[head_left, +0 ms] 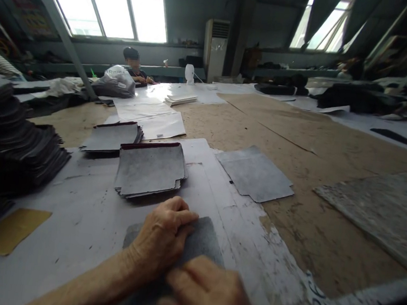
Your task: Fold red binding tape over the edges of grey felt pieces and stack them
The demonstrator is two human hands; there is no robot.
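A dark grey sheet (205, 240) lies on the white paper at the table's front edge. My left hand (164, 232) rests on its upper part, fingers bent and pressed together; what they pinch, if anything, is too small to tell. Nearer to me, my right hand (209, 290) is over the same sheet, blurred, with its fingers curled; anything in them is hidden. Just beyond my hands sits a stack of grey pieces (150, 169) with a dark red top edge. A single grey piece (255, 173) lies flat to the right.
Another stack (110, 138) lies behind the first. A tall dark pile (12, 140) stands at the left, near a yellow piece (13, 231). A rough board (383, 211) is at the right. Across the table sits a person (135, 63) beside a plastic bag (117, 81).
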